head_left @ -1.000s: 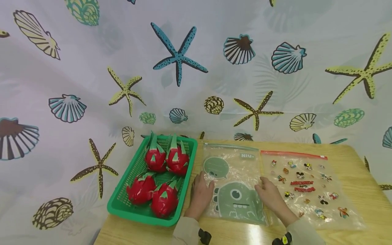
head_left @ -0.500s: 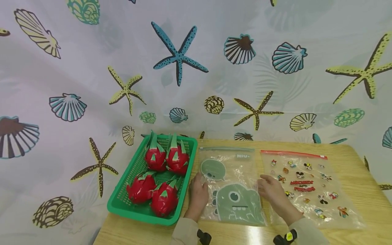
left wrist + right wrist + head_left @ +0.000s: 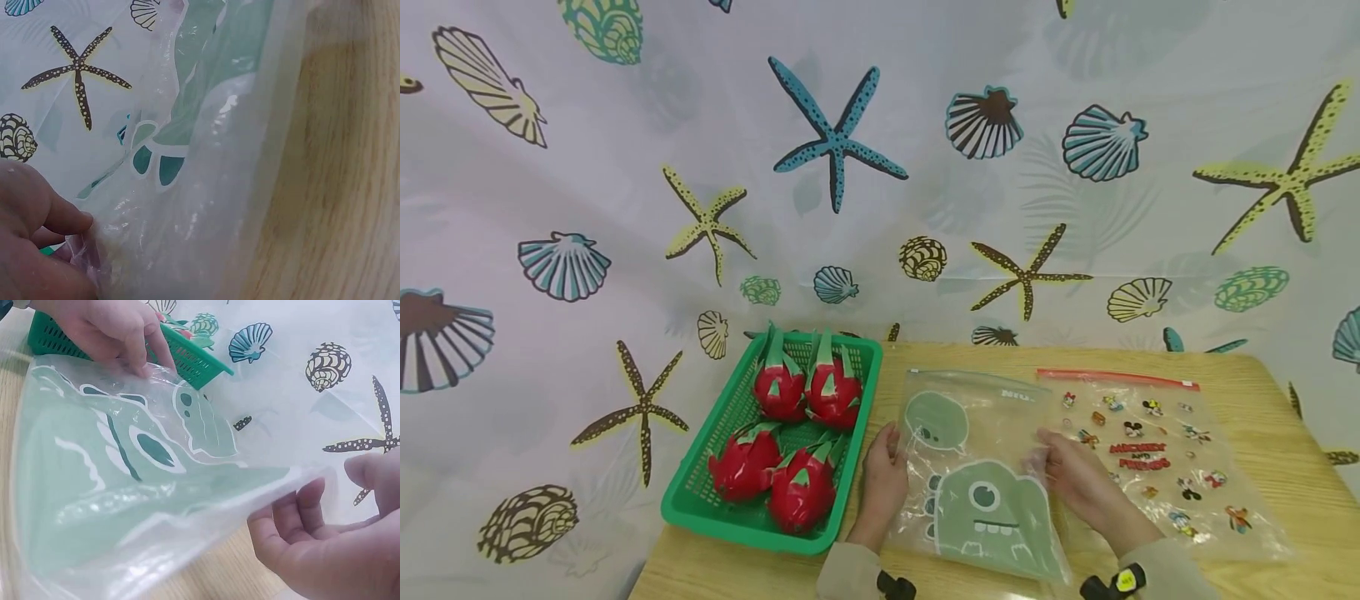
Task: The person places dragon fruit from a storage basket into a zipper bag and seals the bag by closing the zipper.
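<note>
A clear zip bag (image 3: 940, 500) printed with a green one-eyed monster is raised and tilted over the table, its bottom edge toward me. My left hand (image 3: 883, 479) pinches its left side; in the left wrist view, thumb and fingers (image 3: 75, 222) bunch the plastic. At the opposite side is my right hand (image 3: 1078, 479). Its fingers (image 3: 284, 519) curl under the bag's edge in the right wrist view, while the thumb stands apart above. A second zip bag (image 3: 1206, 446), with a red zip strip and cartoon figures, lies flat just right of it.
Left of the bags stands a green plastic basket (image 3: 673, 504) with several red dragon fruits (image 3: 801, 492) inside. All rest on a wooden table (image 3: 1270, 396). Behind hangs a white curtain (image 3: 910, 108) patterned with shells and starfish.
The monster bag first slid a little left, then came up off the table and toward me. My right hand went from touching its edge to curling fingers beneath it.
</note>
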`<action>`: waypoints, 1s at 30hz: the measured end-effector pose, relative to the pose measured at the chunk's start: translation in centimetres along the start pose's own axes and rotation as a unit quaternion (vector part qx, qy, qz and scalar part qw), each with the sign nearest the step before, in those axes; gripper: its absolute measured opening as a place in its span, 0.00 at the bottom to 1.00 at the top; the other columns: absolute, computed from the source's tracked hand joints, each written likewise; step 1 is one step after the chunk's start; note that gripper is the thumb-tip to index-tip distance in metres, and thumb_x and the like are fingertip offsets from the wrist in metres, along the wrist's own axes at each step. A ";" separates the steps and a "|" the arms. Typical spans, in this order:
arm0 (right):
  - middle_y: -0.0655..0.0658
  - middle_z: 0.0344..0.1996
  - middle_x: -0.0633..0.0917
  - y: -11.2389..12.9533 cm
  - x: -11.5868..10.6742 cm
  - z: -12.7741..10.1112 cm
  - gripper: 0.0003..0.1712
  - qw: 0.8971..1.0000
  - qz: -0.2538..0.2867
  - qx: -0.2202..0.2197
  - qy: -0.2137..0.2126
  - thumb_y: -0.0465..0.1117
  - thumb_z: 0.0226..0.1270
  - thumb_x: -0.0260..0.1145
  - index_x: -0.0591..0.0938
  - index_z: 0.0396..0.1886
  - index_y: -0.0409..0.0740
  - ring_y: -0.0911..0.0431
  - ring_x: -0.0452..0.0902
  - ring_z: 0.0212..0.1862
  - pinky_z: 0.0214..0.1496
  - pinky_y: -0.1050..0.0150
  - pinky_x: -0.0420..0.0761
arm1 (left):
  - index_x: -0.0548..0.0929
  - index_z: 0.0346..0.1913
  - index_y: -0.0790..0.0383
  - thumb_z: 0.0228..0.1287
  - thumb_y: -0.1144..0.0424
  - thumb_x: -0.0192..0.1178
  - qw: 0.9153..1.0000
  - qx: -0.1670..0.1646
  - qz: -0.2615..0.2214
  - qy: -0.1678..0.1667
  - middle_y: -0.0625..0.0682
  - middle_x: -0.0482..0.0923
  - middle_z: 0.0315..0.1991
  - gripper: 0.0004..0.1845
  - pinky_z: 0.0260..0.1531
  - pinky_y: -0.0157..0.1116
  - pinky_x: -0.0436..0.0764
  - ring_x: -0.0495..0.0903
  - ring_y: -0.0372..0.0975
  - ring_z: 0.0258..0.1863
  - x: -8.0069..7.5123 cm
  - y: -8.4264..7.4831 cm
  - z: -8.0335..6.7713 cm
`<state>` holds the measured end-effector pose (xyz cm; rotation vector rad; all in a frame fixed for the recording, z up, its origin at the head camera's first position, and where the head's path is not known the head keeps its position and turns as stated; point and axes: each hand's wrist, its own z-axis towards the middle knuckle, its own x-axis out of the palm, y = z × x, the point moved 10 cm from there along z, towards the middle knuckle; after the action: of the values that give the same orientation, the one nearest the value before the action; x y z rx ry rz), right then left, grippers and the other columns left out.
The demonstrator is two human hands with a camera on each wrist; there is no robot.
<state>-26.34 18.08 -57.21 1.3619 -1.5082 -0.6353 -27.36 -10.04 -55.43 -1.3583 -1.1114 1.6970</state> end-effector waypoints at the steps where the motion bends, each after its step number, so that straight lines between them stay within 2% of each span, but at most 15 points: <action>1: 0.55 0.28 0.80 0.1 0.2 -0.1 0.12 1.000 0.007 -0.002 0.010 0.49 0.80 0.50 0.73 0.49 0.47 0.60 0.80 0.39 0.48 0.66 0.81 | 0.72 0.65 0.72 0.66 0.77 0.53 1.000 -0.010 -0.010 0.003 0.65 0.79 0.56 0.23 0.49 0.43 0.81 0.78 0.48 0.47 0.0 0.1 0.0; 3: 0.55 0.27 0.80 0.4 0.5 -0.3 0.13 1.000 0.006 -0.012 0.026 0.48 0.81 0.49 0.74 0.53 0.48 0.60 0.79 0.38 0.45 0.66 0.80 | 0.72 0.65 0.69 0.67 0.77 0.53 1.000 -0.018 -0.016 0.004 0.62 0.79 0.57 0.23 0.47 0.38 0.80 0.77 0.45 0.46 0.0 -0.1 0.1; 5: 0.55 0.29 0.79 0.8 0.7 -0.4 0.16 0.999 -0.002 -0.021 0.032 0.46 0.81 0.48 0.72 0.60 0.45 0.61 0.77 0.37 0.45 0.66 0.79 | 0.73 0.66 0.67 0.69 0.76 0.53 0.999 -0.029 -0.017 0.005 0.59 0.78 0.58 0.23 0.47 0.35 0.79 0.76 0.42 0.45 -0.1 -0.3 0.1; 7: 0.55 0.31 0.78 1.2 0.7 -0.6 0.22 0.999 -0.012 -0.026 0.025 0.44 0.81 0.48 0.65 0.68 0.41 0.62 0.76 0.38 0.46 0.66 0.79 | 0.73 0.66 0.64 0.69 0.74 0.53 0.999 -0.032 -0.016 0.004 0.57 0.78 0.58 0.23 0.45 0.33 0.78 0.75 0.40 0.44 -0.3 -0.6 0.1; 10: 0.56 0.36 0.76 1.7 0.3 -0.8 0.31 0.999 -0.028 -0.032 0.000 0.41 0.79 0.51 0.54 0.74 0.35 0.63 0.77 0.41 0.50 0.65 0.81 | 0.74 0.66 0.62 0.69 0.74 0.54 1.000 -0.025 -0.012 -0.001 0.55 0.78 0.58 0.22 0.46 0.33 0.78 0.75 0.39 0.44 -0.5 -1.1 -0.1; 12: 0.55 0.38 0.77 2.0 0.1 -0.9 0.34 0.999 -0.035 -0.039 -0.013 0.40 0.78 0.52 0.53 0.75 0.33 0.63 0.78 0.43 0.52 0.65 0.82 | 0.74 0.65 0.63 0.68 0.75 0.55 1.000 -0.014 -0.018 -0.006 0.56 0.79 0.57 0.23 0.46 0.34 0.79 0.76 0.40 0.44 -0.7 -1.6 -0.1; 16: 0.54 0.43 0.81 3.1 0.2 -1.5 0.30 0.996 -0.041 -0.075 -0.002 0.39 0.77 0.55 0.62 0.74 0.37 0.61 0.80 0.47 0.54 0.63 0.83 | 0.74 0.64 0.65 0.64 0.79 0.54 0.999 -0.001 -0.047 -0.009 0.58 0.79 0.54 0.25 0.47 0.35 0.80 0.77 0.43 0.45 -0.8 -2.2 -0.2; 18: 0.55 0.46 0.82 3.7 0.4 -1.9 0.23 0.995 -0.030 -0.095 0.011 0.39 0.77 0.56 0.71 0.68 0.42 0.61 0.80 0.49 0.54 0.63 0.83 | 0.74 0.64 0.65 0.62 0.80 0.54 0.998 -0.005 -0.060 -0.006 0.58 0.79 0.52 0.27 0.47 0.33 0.80 0.77 0.43 0.45 -0.8 -2.5 -0.2; 21: 0.56 0.48 0.83 4.9 0.9 -2.6 0.15 0.992 0.014 -0.119 0.048 0.37 0.77 0.54 0.78 0.59 0.47 0.61 0.81 0.50 0.55 0.63 0.83 | 0.74 0.64 0.65 0.60 0.81 0.54 0.997 -0.008 -0.083 0.000 0.58 0.78 0.51 0.28 0.49 0.33 0.80 0.77 0.43 0.46 -0.8 -3.1 0.0; 25: 0.53 0.45 0.86 6.5 1.8 -3.5 0.14 0.982 0.082 -0.137 0.104 0.36 0.80 0.48 0.80 0.51 0.49 0.59 0.83 0.49 0.54 0.61 0.84 | 0.75 0.64 0.64 0.60 0.82 0.54 0.993 -0.004 -0.118 0.004 0.58 0.78 0.50 0.28 0.51 0.33 0.80 0.77 0.43 0.47 -0.8 -4.0 0.2; 30: 0.48 0.44 0.88 8.3 2.8 -4.6 0.19 0.967 0.119 -0.164 0.156 0.35 0.82 0.42 0.79 0.56 0.48 0.57 0.85 0.48 0.55 0.60 0.84 | 0.77 0.61 0.62 0.61 0.82 0.55 0.990 0.015 -0.141 0.006 0.58 0.78 0.50 0.26 0.49 0.31 0.79 0.76 0.43 0.47 -0.8 -5.0 0.3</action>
<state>-25.61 18.47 -47.32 0.9582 -1.2238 -0.4681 -27.45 -8.81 -50.50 -1.1321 -1.2041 1.4914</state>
